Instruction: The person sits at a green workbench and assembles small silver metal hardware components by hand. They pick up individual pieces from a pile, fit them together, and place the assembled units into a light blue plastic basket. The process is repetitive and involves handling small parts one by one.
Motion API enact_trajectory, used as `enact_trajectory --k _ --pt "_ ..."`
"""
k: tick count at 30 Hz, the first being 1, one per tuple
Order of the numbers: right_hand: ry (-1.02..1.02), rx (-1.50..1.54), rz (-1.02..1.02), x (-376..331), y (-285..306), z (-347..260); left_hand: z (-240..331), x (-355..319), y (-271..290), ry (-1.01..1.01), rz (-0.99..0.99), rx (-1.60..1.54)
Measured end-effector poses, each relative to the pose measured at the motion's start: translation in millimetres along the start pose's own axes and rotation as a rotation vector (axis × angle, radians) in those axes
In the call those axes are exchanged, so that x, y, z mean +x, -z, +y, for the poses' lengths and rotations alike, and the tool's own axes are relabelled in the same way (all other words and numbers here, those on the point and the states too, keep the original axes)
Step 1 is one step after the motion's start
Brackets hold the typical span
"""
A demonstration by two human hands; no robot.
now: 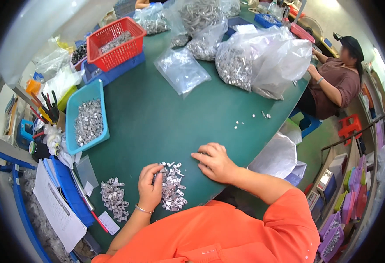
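A heap of small silver metal parts (173,188) lies on the green table (157,118) right in front of me. My left hand (149,186) rests on the heap's left side with fingers curled onto the parts; whether it grips any I cannot tell. My right hand (214,162) lies palm down on the table just right of the heap, fingers spread and touching its upper edge. A second, smaller pile of similar parts (114,198) sits to the left of my left hand.
A light blue tray (76,107) of metal parts stands at the left. A red basket (113,41) and clear bags of parts (245,61) crowd the far side. Another person (337,79) sits at the right. Papers (59,210) and tools (43,109) line the left edge.
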State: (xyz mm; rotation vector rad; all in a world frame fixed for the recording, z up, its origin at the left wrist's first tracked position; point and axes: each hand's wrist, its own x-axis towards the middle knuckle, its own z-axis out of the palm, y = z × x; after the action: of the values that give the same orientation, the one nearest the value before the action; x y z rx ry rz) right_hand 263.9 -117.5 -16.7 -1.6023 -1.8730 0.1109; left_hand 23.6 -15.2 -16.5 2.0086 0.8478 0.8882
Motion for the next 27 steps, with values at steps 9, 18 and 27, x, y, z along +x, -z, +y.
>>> enact_trajectory --k 9,18,27 --pt "0.094 -0.091 -0.044 7.5 2.0 21.3 -3.9 -0.7 -1.7 -0.024 0.018 0.007" --pt "0.179 -0.042 -0.095 7.5 22.2 34.8 -2.3 -2.7 -0.5 -0.029 0.019 0.033" --pt "0.266 -0.218 0.073 4.7 25.5 55.4 -0.8 -0.5 -2.7 -0.025 0.0 0.026"
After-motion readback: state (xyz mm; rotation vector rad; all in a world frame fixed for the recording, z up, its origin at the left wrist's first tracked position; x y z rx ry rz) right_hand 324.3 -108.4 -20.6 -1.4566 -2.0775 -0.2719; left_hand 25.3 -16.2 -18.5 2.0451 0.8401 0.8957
